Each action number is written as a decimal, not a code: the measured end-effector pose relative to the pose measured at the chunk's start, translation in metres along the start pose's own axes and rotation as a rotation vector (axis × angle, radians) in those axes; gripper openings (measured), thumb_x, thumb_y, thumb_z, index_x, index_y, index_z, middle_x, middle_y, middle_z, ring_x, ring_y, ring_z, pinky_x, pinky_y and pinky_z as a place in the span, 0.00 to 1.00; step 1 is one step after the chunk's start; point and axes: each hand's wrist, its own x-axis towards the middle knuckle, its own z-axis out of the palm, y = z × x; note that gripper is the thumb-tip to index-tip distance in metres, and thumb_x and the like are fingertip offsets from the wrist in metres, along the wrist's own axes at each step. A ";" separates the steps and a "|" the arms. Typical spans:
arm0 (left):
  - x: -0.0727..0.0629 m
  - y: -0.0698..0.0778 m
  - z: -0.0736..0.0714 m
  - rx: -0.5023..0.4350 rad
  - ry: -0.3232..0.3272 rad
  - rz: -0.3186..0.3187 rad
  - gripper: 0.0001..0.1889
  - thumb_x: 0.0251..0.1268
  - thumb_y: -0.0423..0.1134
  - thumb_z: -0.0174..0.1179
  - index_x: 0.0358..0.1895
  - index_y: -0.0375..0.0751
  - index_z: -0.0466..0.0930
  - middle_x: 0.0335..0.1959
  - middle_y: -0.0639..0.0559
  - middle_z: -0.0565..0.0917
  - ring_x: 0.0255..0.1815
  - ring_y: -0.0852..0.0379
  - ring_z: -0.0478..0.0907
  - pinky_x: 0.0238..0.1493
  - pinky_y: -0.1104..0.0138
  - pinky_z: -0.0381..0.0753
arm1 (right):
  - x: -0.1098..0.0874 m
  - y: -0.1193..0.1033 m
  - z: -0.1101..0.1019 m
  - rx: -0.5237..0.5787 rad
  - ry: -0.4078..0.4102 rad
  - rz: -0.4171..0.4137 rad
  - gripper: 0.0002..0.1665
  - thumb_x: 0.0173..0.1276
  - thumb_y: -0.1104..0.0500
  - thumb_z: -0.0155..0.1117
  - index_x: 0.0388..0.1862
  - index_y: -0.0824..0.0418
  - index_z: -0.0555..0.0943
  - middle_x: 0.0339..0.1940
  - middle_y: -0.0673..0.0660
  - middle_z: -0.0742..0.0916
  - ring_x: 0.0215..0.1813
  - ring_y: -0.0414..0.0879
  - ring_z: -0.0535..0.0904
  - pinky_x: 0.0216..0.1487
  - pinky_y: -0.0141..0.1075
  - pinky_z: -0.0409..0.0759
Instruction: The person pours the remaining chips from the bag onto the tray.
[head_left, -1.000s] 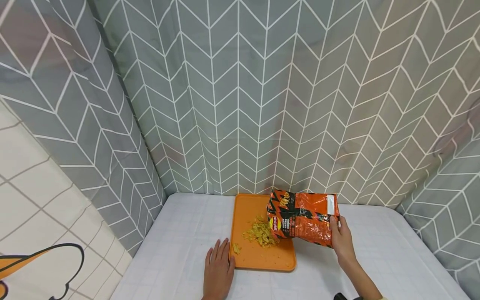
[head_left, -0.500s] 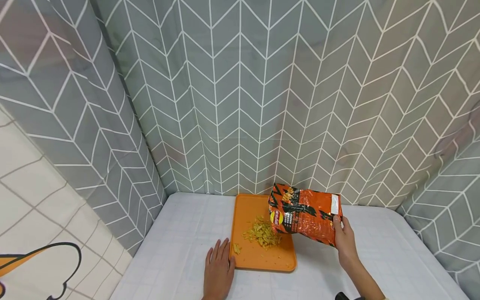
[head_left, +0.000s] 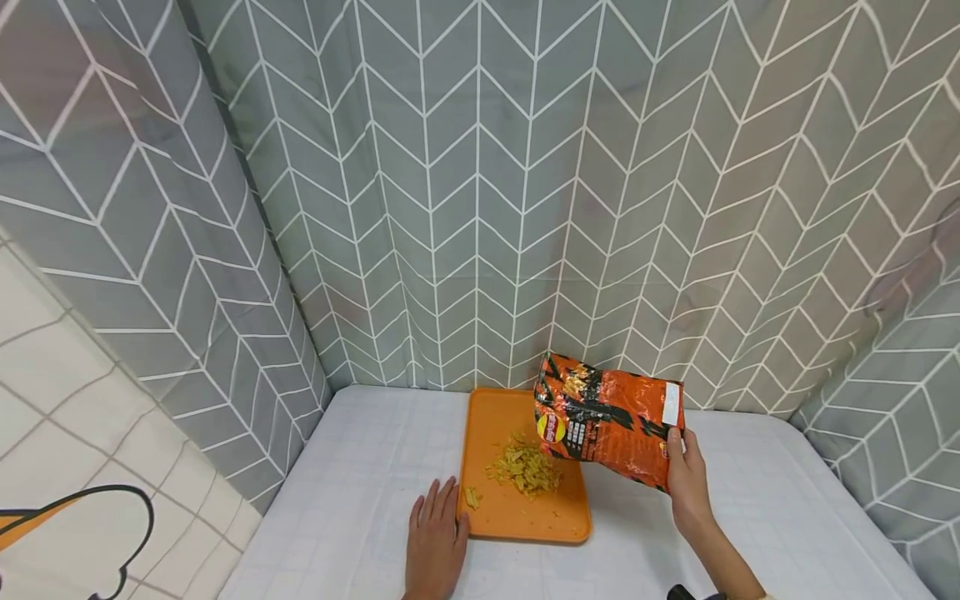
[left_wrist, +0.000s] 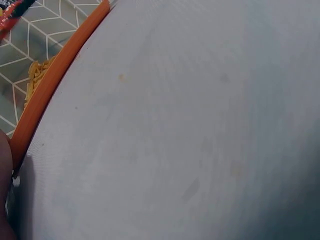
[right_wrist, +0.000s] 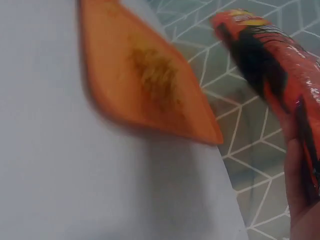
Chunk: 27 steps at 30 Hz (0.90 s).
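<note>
An orange tray (head_left: 491, 517) lies on the white-covered table, with a pile of yellow chips (head_left: 525, 468) on it and a smaller clump near its left edge. My right hand (head_left: 688, 479) grips the right end of a red-orange and black chip bag (head_left: 626, 421). The bag is held above the tray's right side, its far end tilted up to the left. In the right wrist view the fingers wrap round the bag (right_wrist: 270, 65). My left hand (head_left: 437, 542) rests flat with fingers extended, touching the tray's left edge. Only a sliver of it shows in the left wrist view.
The white tablecloth (head_left: 352, 500) spreads to both sides of the tray. A grey curtain (head_left: 480, 208) with white zigzag lines hangs just behind the table's back edge and at both sides. Small crumbs lie on the tray's lower right part.
The bag's left end has risen and tilted upward in my right hand, clearing the chip pile. My left hand, the tray and the chips stay in place.
</note>
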 end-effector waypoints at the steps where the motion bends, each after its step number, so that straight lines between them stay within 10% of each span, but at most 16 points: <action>1: 0.000 0.000 0.000 -0.004 -0.001 0.000 0.27 0.77 0.49 0.53 0.73 0.42 0.73 0.75 0.51 0.74 0.81 0.45 0.63 0.83 0.43 0.59 | -0.001 0.000 0.001 -0.021 0.004 -0.032 0.37 0.84 0.37 0.32 0.78 0.59 0.56 0.52 0.51 0.82 0.41 0.26 0.74 0.40 0.25 0.80; 7: 0.000 -0.001 0.001 -0.012 0.002 0.010 0.27 0.77 0.49 0.53 0.73 0.41 0.73 0.75 0.51 0.74 0.81 0.44 0.64 0.82 0.43 0.59 | -0.003 -0.003 0.004 -0.122 0.037 -0.120 0.33 0.86 0.41 0.32 0.75 0.63 0.59 0.58 0.71 0.81 0.38 0.26 0.75 0.36 0.28 0.81; 27: -0.001 -0.001 -0.002 0.004 0.013 0.013 0.27 0.77 0.48 0.53 0.73 0.41 0.73 0.75 0.50 0.74 0.81 0.45 0.64 0.82 0.43 0.60 | -0.003 0.001 0.004 -0.098 0.083 -0.088 0.33 0.85 0.40 0.32 0.74 0.61 0.59 0.54 0.62 0.82 0.39 0.25 0.74 0.37 0.26 0.80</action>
